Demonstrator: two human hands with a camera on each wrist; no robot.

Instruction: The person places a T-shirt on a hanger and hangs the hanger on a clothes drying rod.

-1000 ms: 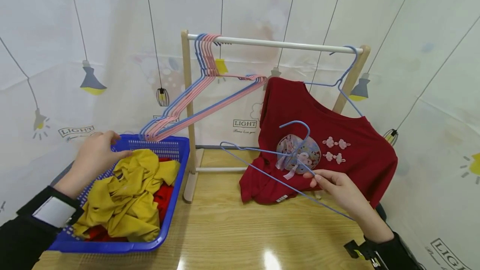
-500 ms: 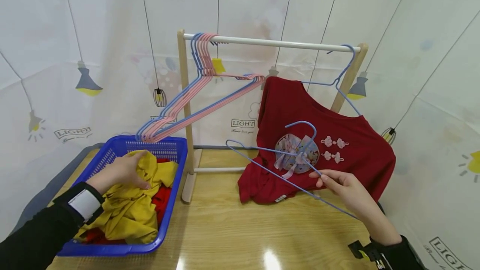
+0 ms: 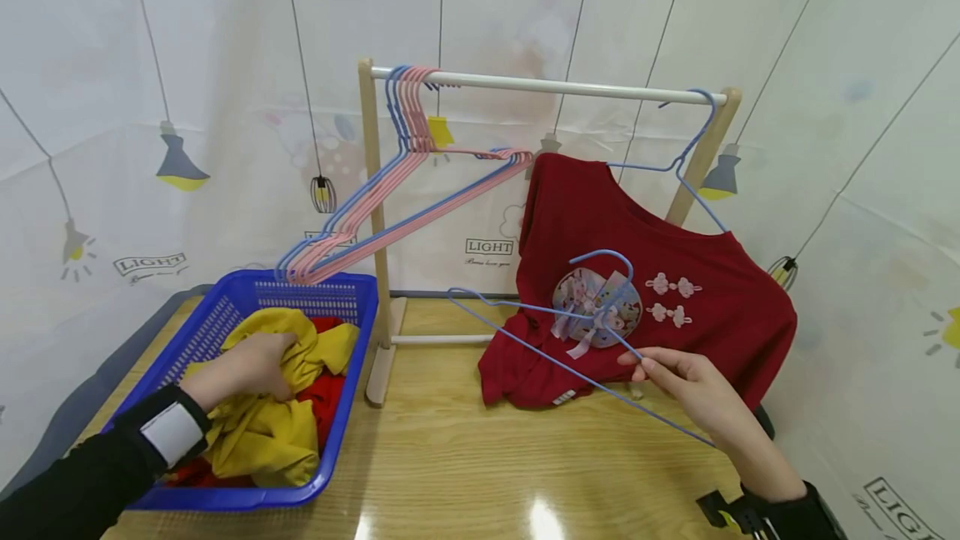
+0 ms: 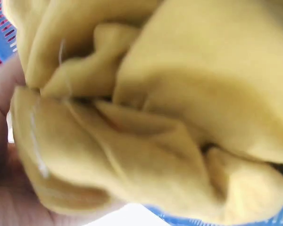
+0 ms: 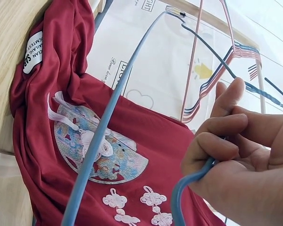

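Note:
In the head view my right hand [image 3: 678, 377] pinches the shoulder of an empty blue clothes hanger [image 3: 540, 350]; the right wrist view shows the fingers curled round its wire. The hanger's hook points up, in front of a dark red top [image 3: 600, 215]. That top has a round embroidered patch and hangs from another blue hanger [image 3: 693, 148]. My left hand [image 3: 251, 367] is down in a blue basket [image 3: 322, 486], gripping a crumpled yellow garment [image 3: 266, 448]. In the left wrist view folds of the yellow garment [image 4: 132, 146] fill the space between thumb and fingers.
Several pink and blue hangers [image 3: 360, 198] hang at the left end of the rack's white rail [image 3: 540, 87]. Red cloth [image 3: 326, 398] lies under the yellow garment. The rack's wooden foot [image 3: 378, 373] stands beside the basket on the wooden table [image 3: 457, 465].
My left hand has come down from above the basket's left side onto the yellow garment and taken hold of it. The right hand and its hanger have shifted slightly right and down.

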